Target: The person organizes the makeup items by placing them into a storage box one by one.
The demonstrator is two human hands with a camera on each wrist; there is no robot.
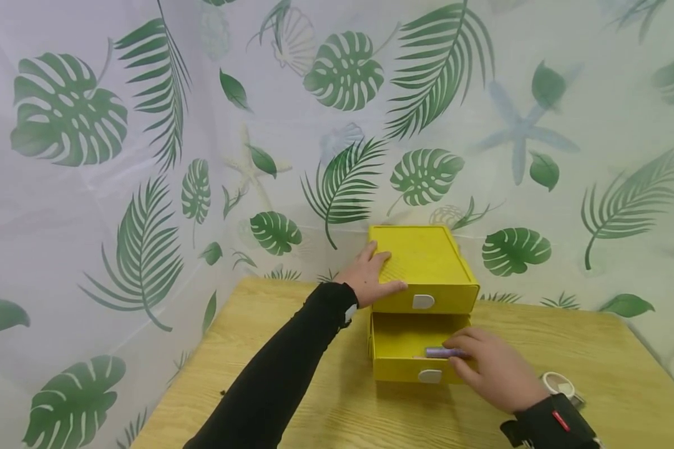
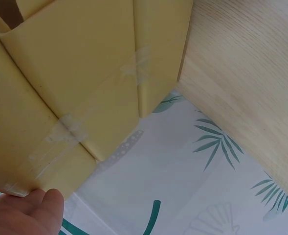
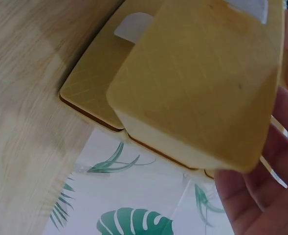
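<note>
A yellow drawer box (image 1: 421,249) stands on the table against the patterned sheet. One drawer (image 1: 401,369) below the top one is pulled out, its white tab handle (image 1: 430,376) facing me. My left hand (image 1: 365,274) rests with spread fingers on the left edge of the box's top; its fingertips (image 2: 51,200) show at a corner in the left wrist view. Over the pulled-out drawer my right hand (image 1: 494,368) pinches a slim purple tube (image 1: 439,352). In the right wrist view the drawer front (image 3: 197,83) hides the tube and part of the right fingers (image 3: 236,196).
To the right of the box, partly behind my right wrist, lies a white ring-shaped thing (image 1: 558,383) on the wooden table (image 1: 326,399). A small dark speck (image 1: 223,393) is at the left. The leaf-printed sheet (image 1: 337,187) rises behind the table.
</note>
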